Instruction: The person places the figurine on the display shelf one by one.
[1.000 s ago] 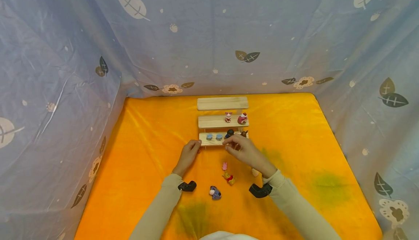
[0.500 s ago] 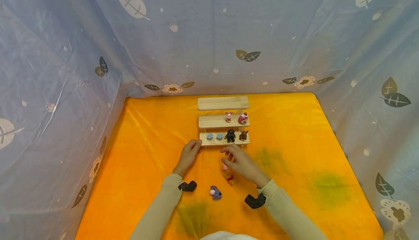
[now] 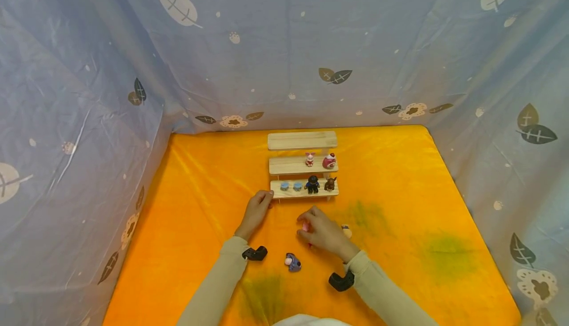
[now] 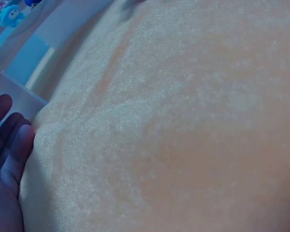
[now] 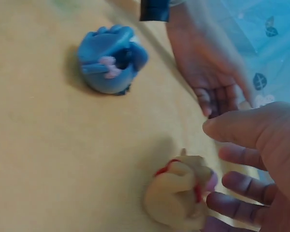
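Observation:
My left hand (image 3: 256, 212) holds the left end of the lowest tier of a wooden three-tier display stand (image 3: 280, 194); the exact grip is partly hidden. Over the orange cloth, my right hand (image 3: 326, 232) hovers with fingers spread around a small pink figurine (image 3: 305, 226). Beneath it a Winnie-the-Pooh figurine (image 5: 171, 193) in a red top lies beside the fingertips in the right wrist view; the hand mostly covers it in the head view. A blue-purple Eeyore figurine (image 3: 292, 262) lies nearer the body.
Two light-blue figurines (image 3: 291, 186), a dark-clothed figurine (image 3: 312, 184) and a brown one (image 3: 330, 183) stand on the lowest tier. The middle tier bears a pink-eared figurine (image 3: 309, 159) and a red-and-white one (image 3: 329, 160). A cream figurine (image 3: 346, 231) lies right of the right hand.
My right hand has left the dark-clothed figurine on the lowest tier and come back toward the body, down to the pink figurine. The left hand has stayed at the stand.

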